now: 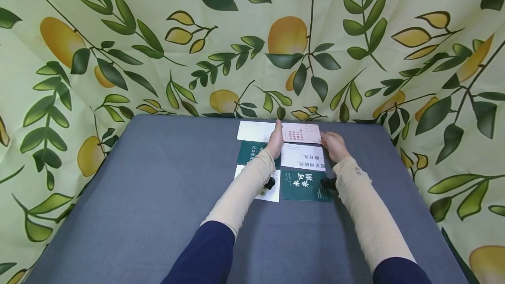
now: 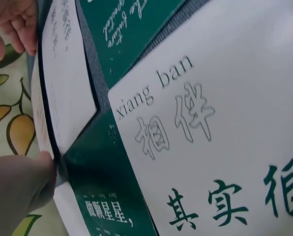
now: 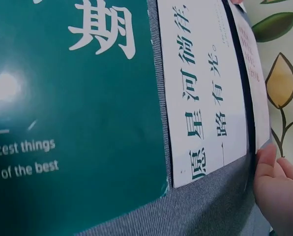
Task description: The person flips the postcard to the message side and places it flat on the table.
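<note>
A pale pink card [image 1: 301,133] with red writing lies in the far row of a grid of cards, between my two hands. My left hand [image 1: 275,139] touches its left edge, fingers fairly straight and the thumb tip at the card in the left wrist view. At the right edge, the fingertips of my right hand [image 1: 335,147] rest against the card, close to its near corner in the right wrist view. Left of the pink card lies a mostly blank white card [image 1: 252,130]. A white card with green writing [image 3: 210,98] sits just nearer than the pink one.
Closer in are a green card [image 1: 301,189] at right, another green card [image 1: 244,151] partly under my left forearm, and a white card [image 2: 225,123] below that arm. All lie on a grey cloth-covered table [image 1: 158,196]. A fruit-patterned curtain [image 1: 236,65] hangs behind it.
</note>
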The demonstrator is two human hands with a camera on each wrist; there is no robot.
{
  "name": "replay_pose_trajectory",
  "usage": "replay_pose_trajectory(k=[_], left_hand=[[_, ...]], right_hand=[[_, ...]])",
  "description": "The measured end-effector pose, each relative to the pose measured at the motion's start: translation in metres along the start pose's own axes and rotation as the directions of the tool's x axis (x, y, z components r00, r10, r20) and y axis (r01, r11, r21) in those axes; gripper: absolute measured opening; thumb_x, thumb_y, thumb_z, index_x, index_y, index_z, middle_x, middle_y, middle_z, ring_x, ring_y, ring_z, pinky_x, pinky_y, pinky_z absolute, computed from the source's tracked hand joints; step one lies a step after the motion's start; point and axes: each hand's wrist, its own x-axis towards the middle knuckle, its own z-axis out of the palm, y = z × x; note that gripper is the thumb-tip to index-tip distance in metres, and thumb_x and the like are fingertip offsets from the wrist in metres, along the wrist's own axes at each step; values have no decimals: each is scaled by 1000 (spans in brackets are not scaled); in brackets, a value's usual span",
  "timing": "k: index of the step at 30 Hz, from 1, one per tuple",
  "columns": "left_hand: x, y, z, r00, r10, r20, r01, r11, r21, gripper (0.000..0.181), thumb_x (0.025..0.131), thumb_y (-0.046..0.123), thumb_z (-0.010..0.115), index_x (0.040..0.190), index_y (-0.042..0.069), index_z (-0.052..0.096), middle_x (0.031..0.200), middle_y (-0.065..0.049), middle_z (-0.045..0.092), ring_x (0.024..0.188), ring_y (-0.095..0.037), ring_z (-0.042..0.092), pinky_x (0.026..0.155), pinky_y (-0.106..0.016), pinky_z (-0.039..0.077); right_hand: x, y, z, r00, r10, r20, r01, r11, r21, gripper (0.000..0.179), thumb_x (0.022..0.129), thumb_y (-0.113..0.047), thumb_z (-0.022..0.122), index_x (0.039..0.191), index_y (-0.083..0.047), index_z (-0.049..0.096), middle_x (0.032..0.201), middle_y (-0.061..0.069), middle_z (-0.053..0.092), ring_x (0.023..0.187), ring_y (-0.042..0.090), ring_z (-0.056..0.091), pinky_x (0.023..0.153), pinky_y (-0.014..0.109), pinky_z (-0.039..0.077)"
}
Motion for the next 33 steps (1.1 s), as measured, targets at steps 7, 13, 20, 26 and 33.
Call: replay_pose_trajectory(k=[7,13,20,26,33], left_hand=[[-4,5,0,1000,20,23,-19,998,-58,70,98,56,11,150,9,14,159,-6,10,146,-27,12,119,-36,14],[-5,9,-3,999,13,47,-11,999,-36,71,98,55,13,150,7,16,158,-10,13,146,-26,14,119,-35,15],[-7,13,-10,997,21,77,-22,1000,14,71,98,56,14,149,8,19,156,-11,21,145,-24,20,119,-37,16],[-12,18,-16,994,51,97,-60,994,87,69,97,57,12,149,12,21,154,-7,25,144,-23,22,119,-39,16],[-20,26,-19,992,78,99,-94,982,164,69,96,61,9,149,19,22,154,-2,28,144,-21,22,119,-42,14]], right_hand=[[-5,-2,-7,1000,-7,23,5,998,59,54,100,-23,39,142,7,27,106,2,41,91,8,40,90,22,35],[-11,-4,-12,998,15,64,-24,989,147,52,99,-20,40,143,5,27,102,0,39,90,9,39,89,21,35],[-21,-12,-15,992,54,118,-85,955,284,55,98,-16,42,147,-3,22,107,-4,45,95,6,43,96,19,36],[-25,-14,-15,990,40,135,-84,938,337,58,98,-17,43,150,-9,17,111,-7,46,101,5,44,98,19,35],[-28,-17,-14,989,38,144,-83,945,316,59,98,-23,45,150,-15,18,145,3,33,108,4,43,108,23,29]])
